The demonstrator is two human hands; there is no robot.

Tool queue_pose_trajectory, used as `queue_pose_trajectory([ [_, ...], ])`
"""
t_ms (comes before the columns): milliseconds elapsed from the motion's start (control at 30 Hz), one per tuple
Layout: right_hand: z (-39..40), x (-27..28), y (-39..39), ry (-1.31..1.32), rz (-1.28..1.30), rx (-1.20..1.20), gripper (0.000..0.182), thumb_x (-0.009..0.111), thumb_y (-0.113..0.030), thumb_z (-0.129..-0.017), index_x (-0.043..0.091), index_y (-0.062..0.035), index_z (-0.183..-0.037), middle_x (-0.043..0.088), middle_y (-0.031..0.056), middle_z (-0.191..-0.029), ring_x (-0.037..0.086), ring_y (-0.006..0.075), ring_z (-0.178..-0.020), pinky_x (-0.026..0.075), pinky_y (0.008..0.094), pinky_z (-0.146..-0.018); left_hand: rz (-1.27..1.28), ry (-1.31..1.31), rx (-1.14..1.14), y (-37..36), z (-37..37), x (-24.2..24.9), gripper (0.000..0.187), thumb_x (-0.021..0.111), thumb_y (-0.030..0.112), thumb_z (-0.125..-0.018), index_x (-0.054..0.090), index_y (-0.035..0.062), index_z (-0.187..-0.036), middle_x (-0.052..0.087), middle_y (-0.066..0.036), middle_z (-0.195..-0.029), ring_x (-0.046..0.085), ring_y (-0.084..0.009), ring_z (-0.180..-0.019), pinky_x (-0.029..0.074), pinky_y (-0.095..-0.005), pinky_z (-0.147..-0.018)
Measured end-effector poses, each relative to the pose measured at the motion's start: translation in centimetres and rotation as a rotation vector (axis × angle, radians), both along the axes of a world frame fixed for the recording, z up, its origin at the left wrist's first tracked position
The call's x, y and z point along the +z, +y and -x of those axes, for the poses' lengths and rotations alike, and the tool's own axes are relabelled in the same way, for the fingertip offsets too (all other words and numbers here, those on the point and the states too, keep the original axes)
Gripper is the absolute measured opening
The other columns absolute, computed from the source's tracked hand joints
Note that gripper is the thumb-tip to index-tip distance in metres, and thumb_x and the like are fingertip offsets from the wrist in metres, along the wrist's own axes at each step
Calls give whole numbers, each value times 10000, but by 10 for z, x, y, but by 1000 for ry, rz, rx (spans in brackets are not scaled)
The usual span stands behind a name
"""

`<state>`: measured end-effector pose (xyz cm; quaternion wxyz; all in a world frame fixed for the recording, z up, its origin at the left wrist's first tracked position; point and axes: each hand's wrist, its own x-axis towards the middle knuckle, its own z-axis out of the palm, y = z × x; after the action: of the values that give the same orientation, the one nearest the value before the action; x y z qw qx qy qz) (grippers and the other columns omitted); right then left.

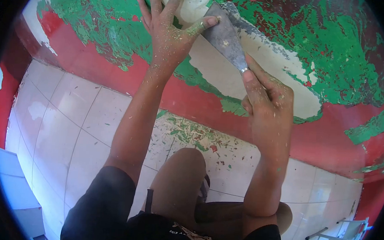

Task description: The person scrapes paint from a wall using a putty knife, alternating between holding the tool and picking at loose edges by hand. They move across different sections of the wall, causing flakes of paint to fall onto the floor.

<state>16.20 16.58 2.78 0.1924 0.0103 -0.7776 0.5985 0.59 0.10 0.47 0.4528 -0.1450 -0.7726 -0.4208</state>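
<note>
My right hand [269,96] grips the handle of a paint scraper [226,38], its fingers hiding most of the handle. The scraper's broad grey blade points up and left and lies over the wall at the edge of a bare whitish patch [220,71]. My left hand [168,29] has its fingers spread toward the wall, with the thumb stretched out to the blade. Paint flecks cling to both hands. Around the patch the wall carries peeling green paint [334,62] over dark red.
Along the foot of the red lower wall [107,72], green and pale paint flakes [204,140] litter the white tiled floor [66,117]. My bent knee [183,163] is close to them. A metal-framed object [342,236] stands at the lower right, and pale boxy steps [17,184] at the lower left.
</note>
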Motion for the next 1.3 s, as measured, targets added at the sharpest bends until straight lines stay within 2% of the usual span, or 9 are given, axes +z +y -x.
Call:
queue_pose_trajectory([
  [267,-13,-7,8,-27,94,48,390,637,-224,-1043,641,-82,-1406,380,-87,-670,328,28,-554,239,218,-465,-9,-64,-30,5,-17,9,1138,834,745,-659,414,254,-1595,8,-271,-1707,-13,-519,-1553,126,-716,-1186],
  [400,-12,-1,7,-39,95,49,387,640,-217,-1041,644,-75,-1402,393,-86,-686,330,33,-562,265,222,-492,-47,-53,-65,2,-9,4,1112,833,740,-664,437,256,-1583,25,-257,-1711,6,-522,-1554,125,-711,-1189],
  [467,3,-6,-4,6,29,24,384,639,-212,-1041,646,-69,-1397,397,-84,-688,332,36,-569,273,228,-504,69,250,30,-1,14,-8,956,849,620,-732,508,242,-1540,179,-338,-1657,99,-431,-1576,70,-541,-1265],
  [600,23,11,-25,-54,-45,66,378,638,-211,-1038,655,-57,-1384,400,-78,-686,338,43,-587,288,240,-531,142,209,30,-25,26,-9,847,829,587,-779,562,231,-1500,215,-287,-1670,136,-438,-1566,98,-536,-1263],
  [667,21,5,-25,10,-86,70,379,636,-218,-1040,656,-58,-1383,391,-80,-680,335,42,-584,279,242,-524,18,69,-12,-21,11,-9,796,826,558,-797,579,246,-1486,235,-250,-1678,156,-454,-1554,146,-544,-1252],
  [767,5,1,-15,52,-116,44,385,636,-243,-1042,658,-65,-1383,383,-82,-675,330,37,-578,261,242,-502,68,143,69,-16,15,-11,809,838,562,-781,574,275,-1490,235,-255,-1676,140,-473,-1553,190,-556,-1239],
  [1000,-6,-18,-13,-3,74,-27,418,653,-300,-1037,648,-96,-1403,381,-76,-626,315,23,-528,235,215,-445,5,211,37,-4,0,-6,780,833,523,-805,571,265,-1493,230,-234,-1685,150,-459,-1558,171,-539,-1247],
  [1067,-6,-16,-13,-26,62,-31,417,653,-295,-1038,645,-98,-1406,380,-74,-616,314,23,-518,236,213,-440,64,-45,13,-11,-1,-2,1081,835,728,-669,469,247,-1566,41,-234,-1719,27,-523,-1554,129,-708,-1191],
  [1300,-4,-12,-16,-50,74,-45,404,642,-256,-1042,640,-75,-1404,393,-69,-600,325,22,-503,233,209,-428,50,-38,24,-9,1,-4,1045,829,716,-690,488,236,-1555,53,-220,-1722,47,-528,-1551,145,-705,-1189],
])
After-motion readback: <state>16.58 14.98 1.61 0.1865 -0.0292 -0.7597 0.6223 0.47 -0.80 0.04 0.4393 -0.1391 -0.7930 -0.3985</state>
